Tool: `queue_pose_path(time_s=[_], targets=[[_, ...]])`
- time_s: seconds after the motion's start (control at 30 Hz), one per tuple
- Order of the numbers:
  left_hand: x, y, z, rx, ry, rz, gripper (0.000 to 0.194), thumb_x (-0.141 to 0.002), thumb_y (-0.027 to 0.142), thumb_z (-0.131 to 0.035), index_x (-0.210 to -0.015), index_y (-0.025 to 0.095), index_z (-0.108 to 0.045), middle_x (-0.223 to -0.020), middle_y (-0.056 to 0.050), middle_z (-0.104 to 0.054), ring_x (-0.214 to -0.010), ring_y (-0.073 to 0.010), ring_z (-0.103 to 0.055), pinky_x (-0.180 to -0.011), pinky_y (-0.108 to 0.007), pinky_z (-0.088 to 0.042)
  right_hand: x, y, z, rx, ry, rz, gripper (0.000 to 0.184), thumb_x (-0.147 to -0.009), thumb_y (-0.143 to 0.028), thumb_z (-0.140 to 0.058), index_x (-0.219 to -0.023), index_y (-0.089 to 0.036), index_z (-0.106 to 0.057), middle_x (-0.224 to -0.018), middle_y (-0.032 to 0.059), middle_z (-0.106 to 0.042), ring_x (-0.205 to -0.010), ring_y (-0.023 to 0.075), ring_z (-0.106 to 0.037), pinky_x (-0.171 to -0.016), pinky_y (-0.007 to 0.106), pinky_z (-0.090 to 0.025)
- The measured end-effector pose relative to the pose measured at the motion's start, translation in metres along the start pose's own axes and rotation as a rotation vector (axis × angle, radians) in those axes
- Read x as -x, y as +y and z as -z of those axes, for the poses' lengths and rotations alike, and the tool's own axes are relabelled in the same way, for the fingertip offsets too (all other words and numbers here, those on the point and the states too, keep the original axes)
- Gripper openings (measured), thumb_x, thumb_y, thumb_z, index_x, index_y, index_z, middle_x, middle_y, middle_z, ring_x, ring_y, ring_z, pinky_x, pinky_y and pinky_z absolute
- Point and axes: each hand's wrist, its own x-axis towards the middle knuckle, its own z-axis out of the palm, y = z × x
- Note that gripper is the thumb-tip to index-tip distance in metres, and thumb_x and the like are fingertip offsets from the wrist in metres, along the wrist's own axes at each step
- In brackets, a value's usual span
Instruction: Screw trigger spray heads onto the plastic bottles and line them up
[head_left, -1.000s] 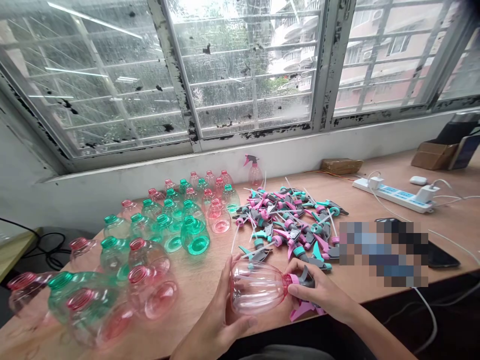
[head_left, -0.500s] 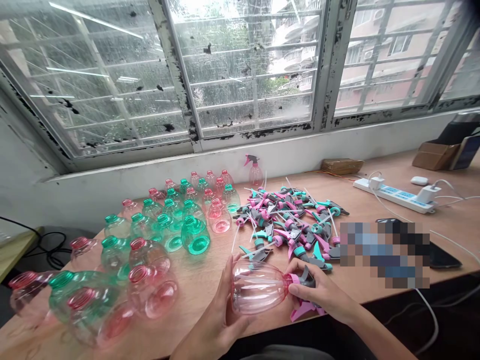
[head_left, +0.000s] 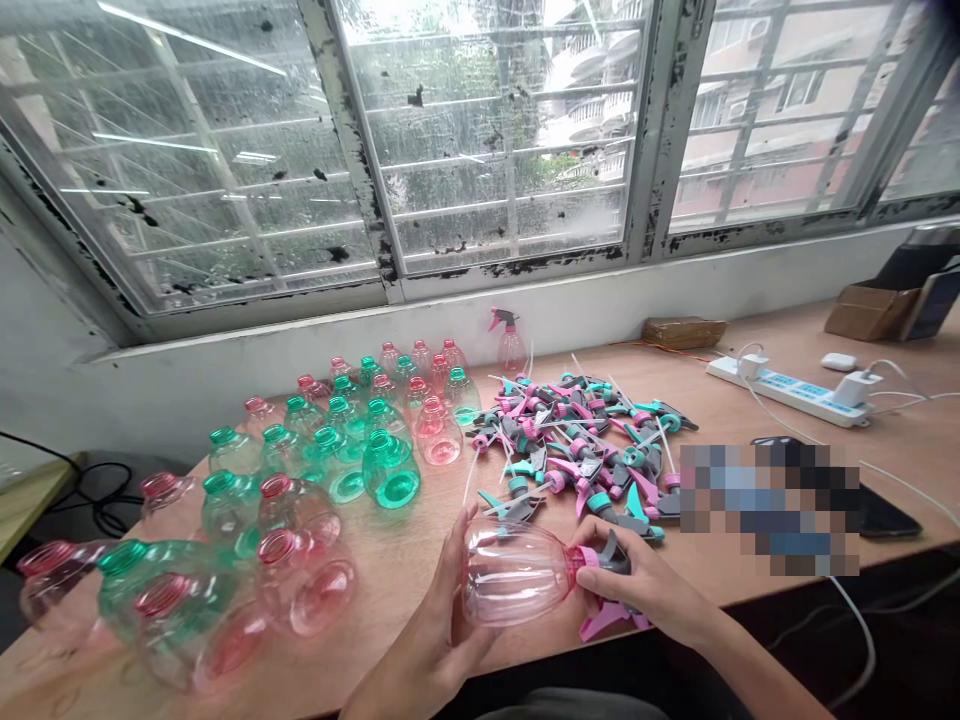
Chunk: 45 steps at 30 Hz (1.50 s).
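Observation:
A clear pink spray bottle (head_left: 517, 575) lies sideways between my hands at the front of the table, its neck to the right. My left hand (head_left: 454, 610) is wrapped round the bottle's base end. At the neck, my right hand (head_left: 634, 575) grips the pink collar of a grey and pink trigger sprayer (head_left: 611, 615). The sprayer's head is partly hidden by my right fingers, and its collar sits against the bottle's mouth; how tightly they are joined I cannot tell.
Open pink and green bottles (head_left: 390, 470) stand in rows on the left. Behind my hands lies a heap of trigger sprayers (head_left: 577, 430). One bottle with a sprayer (head_left: 511, 345) stands by the wall. To the right are a power strip (head_left: 787, 390) and a dark phone (head_left: 889, 510).
Almost nothing differs. Both hands keep their places on the bottle and sprayer, with only a very slight shift of my left fingers.

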Motion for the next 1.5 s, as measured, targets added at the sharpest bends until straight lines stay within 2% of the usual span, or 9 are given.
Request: queue_pose_path(time_s=[0.17, 0.3, 0.43, 0.5, 0.7, 0.93, 1.1, 1.4, 1.5], targets=[[0.001, -0.002, 0.005, -0.093, -0.029, 0.012, 0.100, -0.098, 0.033, -0.066, -0.161, 0.044, 0.011, -0.177, 0.000, 0.001, -0.162, -0.0304, -0.001, -0.132, -0.052, -0.006, 0.000, 0.001, -0.002, -0.029, -0.009, 0.005, 0.038, -0.085, -0.046, -0.084, -0.092, -0.020, -0.058, -0.069, -0.0050, -0.068, -0.060, 0.0127, -0.060, -0.061, 0.023, -0.044], [-0.001, -0.001, 0.003, -0.097, 0.001, 0.012, 0.095, -0.098, 0.035, -0.065, -0.163, 0.041, 0.003, -0.177, -0.001, -0.003, -0.162, -0.0307, -0.003, -0.132, -0.050, -0.006, 0.000, 0.001, -0.001, -0.031, -0.011, 0.005, 0.037, -0.085, -0.046, -0.084, -0.093, -0.020, -0.058, -0.069, -0.0053, -0.068, -0.060, 0.0123, -0.061, -0.060, 0.022, -0.045], [-0.002, -0.002, 0.000, -0.011, 0.000, 0.003, 0.084, -0.101, 0.043, -0.057, -0.163, 0.042, 0.000, -0.177, -0.005, -0.001, -0.150, -0.0328, -0.039, -0.124, -0.047, -0.035, 0.000, -0.001, -0.002, -0.019, -0.003, 0.003, 0.039, -0.083, -0.047, -0.085, -0.091, -0.020, -0.058, -0.069, -0.0049, -0.068, -0.059, 0.0131, -0.062, -0.060, 0.023, -0.047], [-0.002, -0.002, 0.000, 0.000, -0.007, 0.007, 0.083, -0.102, 0.042, -0.056, -0.163, 0.042, -0.001, -0.177, -0.006, -0.003, -0.144, -0.0315, -0.047, -0.122, -0.046, -0.037, 0.000, -0.002, -0.003, -0.031, -0.010, 0.002, 0.039, -0.083, -0.048, -0.085, -0.091, -0.021, -0.057, -0.068, -0.0045, -0.068, -0.059, 0.0138, -0.062, -0.060, 0.024, -0.048], [0.000, 0.005, 0.002, -0.070, -0.021, 0.042, 0.096, -0.098, 0.034, -0.066, -0.163, 0.042, 0.004, -0.177, -0.001, -0.005, -0.161, -0.0307, -0.014, -0.131, -0.049, -0.014, 0.000, -0.001, -0.002, -0.045, -0.018, 0.001, 0.039, -0.083, -0.046, -0.085, -0.092, -0.020, -0.057, -0.068, -0.0044, -0.069, -0.059, 0.0136, -0.063, -0.060, 0.024, -0.048], [-0.002, -0.005, 0.001, -0.036, 0.005, 0.028, 0.089, -0.100, 0.040, -0.062, -0.163, 0.040, 0.000, -0.176, -0.005, -0.007, -0.161, -0.0331, -0.012, -0.131, -0.051, -0.015, 0.000, 0.002, -0.001, -0.067, -0.003, -0.004, 0.038, -0.084, -0.045, -0.085, -0.094, -0.020, -0.059, -0.070, -0.0043, -0.070, -0.060, 0.0128, -0.063, -0.061, 0.023, -0.048], [-0.003, -0.014, 0.001, 0.041, -0.002, -0.043, 0.079, -0.103, 0.044, -0.054, -0.162, 0.045, -0.002, -0.176, -0.008, -0.006, -0.152, -0.0342, -0.038, -0.122, -0.048, -0.038, 0.000, 0.002, -0.001, -0.081, -0.008, 0.004, 0.038, -0.084, -0.044, -0.086, -0.092, -0.020, -0.059, -0.070, -0.0046, -0.071, -0.061, 0.0123, -0.065, -0.061, 0.021, -0.048], [0.000, -0.004, 0.002, -0.036, -0.015, -0.018, 0.096, -0.098, 0.034, -0.067, -0.163, 0.040, 0.003, -0.176, -0.004, -0.011, -0.162, -0.0303, -0.009, -0.132, -0.048, -0.017, 0.000, 0.004, 0.000, -0.083, -0.014, 0.001, 0.036, -0.085, -0.044, -0.085, -0.093, -0.019, -0.059, -0.070, -0.0036, -0.072, -0.061, 0.0132, -0.065, -0.061, 0.022, -0.049], [0.001, -0.002, 0.003, -0.006, -0.038, -0.011, 0.093, -0.099, 0.037, -0.064, -0.164, 0.039, 0.002, -0.177, -0.004, -0.007, -0.162, -0.0315, -0.008, -0.131, -0.048, -0.022, -0.001, 0.003, 0.000, -0.089, -0.021, 0.009, 0.036, -0.086, -0.043, -0.085, -0.094, -0.020, -0.059, -0.069, -0.0040, -0.071, -0.060, 0.0124, -0.064, -0.061, 0.022, -0.049]])
